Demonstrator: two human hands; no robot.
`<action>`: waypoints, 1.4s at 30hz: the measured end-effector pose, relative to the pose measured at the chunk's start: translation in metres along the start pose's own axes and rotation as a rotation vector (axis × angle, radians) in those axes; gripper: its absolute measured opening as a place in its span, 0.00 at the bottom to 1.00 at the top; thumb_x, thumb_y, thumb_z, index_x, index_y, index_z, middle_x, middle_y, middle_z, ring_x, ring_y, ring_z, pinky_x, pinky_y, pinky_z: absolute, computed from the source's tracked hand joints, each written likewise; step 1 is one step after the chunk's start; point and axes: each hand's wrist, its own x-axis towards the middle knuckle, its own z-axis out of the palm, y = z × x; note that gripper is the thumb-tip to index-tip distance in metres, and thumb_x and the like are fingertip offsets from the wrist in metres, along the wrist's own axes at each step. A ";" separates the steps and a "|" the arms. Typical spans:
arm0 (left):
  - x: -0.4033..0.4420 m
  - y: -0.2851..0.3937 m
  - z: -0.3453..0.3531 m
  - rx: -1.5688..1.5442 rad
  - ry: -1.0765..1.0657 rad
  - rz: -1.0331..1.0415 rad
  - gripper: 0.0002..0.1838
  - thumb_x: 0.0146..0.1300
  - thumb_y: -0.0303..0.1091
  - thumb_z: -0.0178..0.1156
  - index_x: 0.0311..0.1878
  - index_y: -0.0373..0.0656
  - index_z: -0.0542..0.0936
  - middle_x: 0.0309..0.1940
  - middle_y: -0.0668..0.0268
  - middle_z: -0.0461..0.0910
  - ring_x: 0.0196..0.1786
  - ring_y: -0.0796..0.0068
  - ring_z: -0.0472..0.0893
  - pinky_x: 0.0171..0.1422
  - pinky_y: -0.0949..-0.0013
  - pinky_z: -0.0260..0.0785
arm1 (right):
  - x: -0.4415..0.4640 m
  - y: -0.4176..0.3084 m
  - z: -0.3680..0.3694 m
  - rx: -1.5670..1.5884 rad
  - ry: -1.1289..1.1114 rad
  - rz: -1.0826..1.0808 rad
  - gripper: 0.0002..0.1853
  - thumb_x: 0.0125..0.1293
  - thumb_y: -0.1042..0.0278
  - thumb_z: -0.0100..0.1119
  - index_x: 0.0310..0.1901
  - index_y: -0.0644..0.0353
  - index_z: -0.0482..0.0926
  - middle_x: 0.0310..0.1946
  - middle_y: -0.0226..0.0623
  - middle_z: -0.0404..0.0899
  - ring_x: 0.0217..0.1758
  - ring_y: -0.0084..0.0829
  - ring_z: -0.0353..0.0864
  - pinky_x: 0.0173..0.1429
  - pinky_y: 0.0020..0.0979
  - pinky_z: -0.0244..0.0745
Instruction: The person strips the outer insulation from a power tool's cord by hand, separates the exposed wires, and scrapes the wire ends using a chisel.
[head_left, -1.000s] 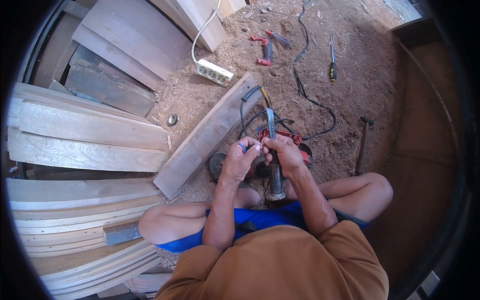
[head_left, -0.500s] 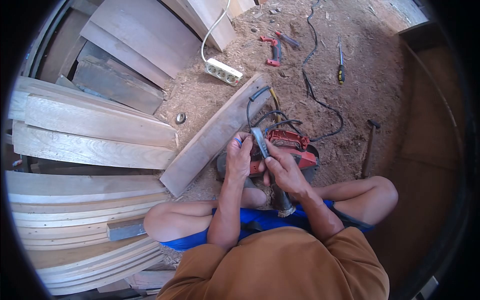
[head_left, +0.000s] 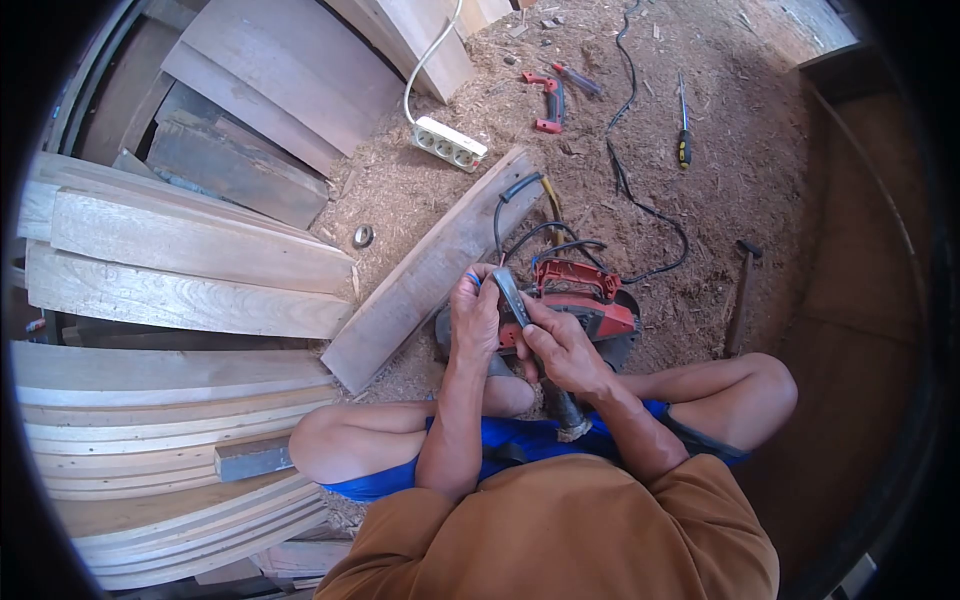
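Note:
My left hand point(head_left: 475, 318) is closed in a pinch on a thin blue wire point(head_left: 473, 279) at the end of a black cable. In my right hand point(head_left: 565, 350) is a knife point(head_left: 511, 294), its broad grey blade slanting up and left until the tip meets the wire beside my left fingertips. Its dark handle end point(head_left: 568, 415) seems to show below my right hand, over my lap; the fingers hide where it joins the blade. Just beyond my hands lies a red power tool point(head_left: 578, 275) with its handle shell opened, partly hidden by my right hand.
A long plank point(head_left: 430, 270) lies slanted on the sawdust-covered ground. Farther off are a power strip point(head_left: 449, 143), a red-and-grey handle piece point(head_left: 549, 105) and a screwdriver point(head_left: 683, 125). A hammer point(head_left: 741, 300) lies right, a tape roll point(head_left: 362, 236) left. Stacked boards point(head_left: 190, 245) line the left side.
The knife blade has turned and moved slightly left, bringing its tip closer to my left fingertips. My right hand has shifted a little left and down with it. My left hand stays nearly in place.

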 end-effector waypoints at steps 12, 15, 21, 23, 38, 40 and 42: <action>0.006 0.008 -0.010 0.278 -0.072 0.129 0.02 0.72 0.26 0.58 0.41 0.41 0.80 0.30 0.75 0.78 0.31 0.90 0.71 0.36 0.81 0.63 | 0.000 0.004 -0.001 0.113 -0.009 0.052 0.28 0.78 0.73 0.42 0.79 0.57 0.63 0.29 0.26 0.72 0.23 0.19 0.74 0.30 0.23 0.74; 0.006 0.010 -0.008 0.293 -0.068 0.143 0.02 0.72 0.26 0.59 0.41 0.40 0.80 0.30 0.75 0.77 0.31 0.90 0.70 0.36 0.81 0.61 | 0.000 0.008 -0.001 0.158 -0.004 0.064 0.28 0.79 0.72 0.42 0.79 0.56 0.63 0.29 0.26 0.72 0.23 0.18 0.74 0.30 0.23 0.74; 0.006 0.012 -0.009 0.323 -0.082 0.165 0.02 0.72 0.27 0.60 0.41 0.41 0.80 0.29 0.76 0.76 0.31 0.90 0.69 0.36 0.82 0.61 | 0.003 0.015 -0.004 0.187 -0.012 0.071 0.30 0.78 0.72 0.42 0.80 0.56 0.60 0.28 0.27 0.73 0.22 0.18 0.73 0.28 0.23 0.73; 0.006 0.012 -0.010 0.328 -0.098 0.167 0.03 0.72 0.28 0.60 0.41 0.41 0.80 0.30 0.76 0.77 0.32 0.90 0.70 0.37 0.81 0.62 | 0.003 0.012 -0.004 0.168 -0.007 0.078 0.30 0.78 0.72 0.43 0.80 0.56 0.60 0.28 0.27 0.73 0.22 0.18 0.73 0.28 0.23 0.73; -0.005 0.021 0.001 0.403 -0.310 -0.059 0.07 0.72 0.33 0.60 0.38 0.41 0.80 0.25 0.77 0.74 0.28 0.90 0.68 0.33 0.79 0.61 | 0.027 0.006 -0.036 0.224 0.302 -0.011 0.11 0.72 0.61 0.66 0.45 0.61 0.80 0.31 0.30 0.82 0.23 0.18 0.78 0.28 0.22 0.74; -0.012 0.034 0.011 0.530 -0.344 -0.104 0.08 0.72 0.34 0.60 0.38 0.40 0.81 0.27 0.76 0.76 0.31 0.88 0.71 0.37 0.77 0.65 | 0.032 0.009 -0.039 0.202 0.309 0.037 0.11 0.72 0.61 0.65 0.42 0.61 0.80 0.30 0.30 0.82 0.22 0.18 0.77 0.27 0.22 0.73; -0.011 0.032 0.008 0.553 -0.363 -0.112 0.08 0.72 0.33 0.59 0.39 0.40 0.81 0.29 0.75 0.79 0.33 0.88 0.73 0.39 0.76 0.67 | 0.034 0.016 -0.039 0.257 0.297 0.056 0.09 0.73 0.64 0.64 0.36 0.60 0.80 0.27 0.29 0.81 0.21 0.18 0.76 0.26 0.23 0.72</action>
